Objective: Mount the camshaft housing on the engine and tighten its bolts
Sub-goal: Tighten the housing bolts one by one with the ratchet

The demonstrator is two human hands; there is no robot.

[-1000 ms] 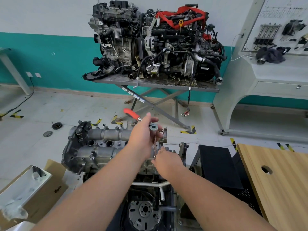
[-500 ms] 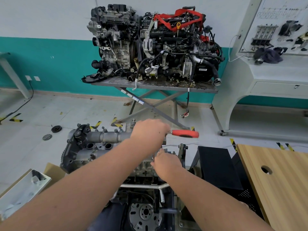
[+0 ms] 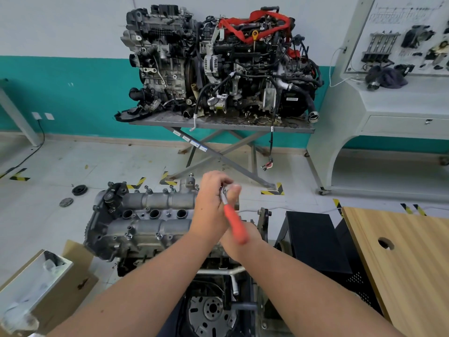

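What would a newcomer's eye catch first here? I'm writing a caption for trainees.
First, the orange-handled wrench gripped by the left hand, at the centre over the grey engine. The right hand lies below it, mostly hidden. Behind, a large engine with red straps sits on a metal stand.

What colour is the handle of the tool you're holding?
Orange-red. The ratchet handle shows best in the head view, in front of the forearms.

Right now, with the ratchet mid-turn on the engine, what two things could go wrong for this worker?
1. The left hand grips the ratchet near its head, not the red handle; it may slip off the bolt.
2. The right hand sits right under the swinging handle, low against the camshaft housing, so it could be struck or pinched.
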